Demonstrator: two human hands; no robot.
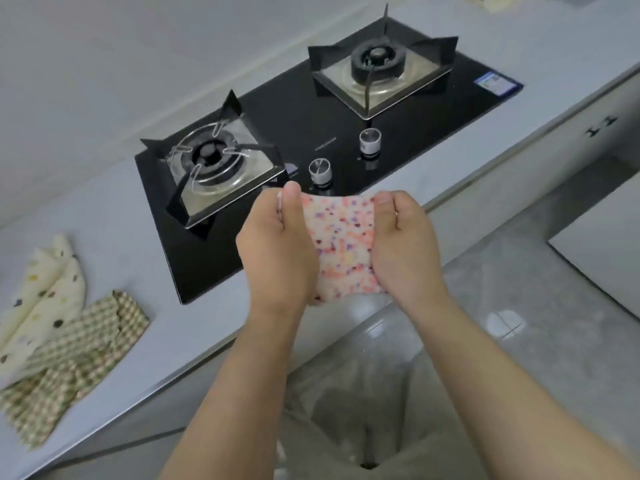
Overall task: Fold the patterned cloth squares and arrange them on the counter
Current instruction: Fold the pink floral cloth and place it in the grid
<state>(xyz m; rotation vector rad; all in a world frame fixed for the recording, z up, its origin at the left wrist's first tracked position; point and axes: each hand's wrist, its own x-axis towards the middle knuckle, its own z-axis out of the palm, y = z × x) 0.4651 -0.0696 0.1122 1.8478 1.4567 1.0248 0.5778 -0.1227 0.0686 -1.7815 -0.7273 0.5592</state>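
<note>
Now both hands hold a small pink-and-purple speckled cloth square (pixel 341 249) in the air over the grey counter's (pixel 207 317) front edge, beside the black glass gas hob (pixel 311 109). Left hand (pixel 273 247) and right hand (pixel 403 244) each pinch a side, thumbs on top.

Midair: speckled pink cloth (pixel 341 247), stretched; on counter (pixel 138 271): dotted cream cloth (pixel 41 292), checked cloth (pixel 86 348) overlapping.

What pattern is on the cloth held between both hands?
Small pink, orange and purple speckles on a white ground, on the held cloth; seen in the head view.
</note>
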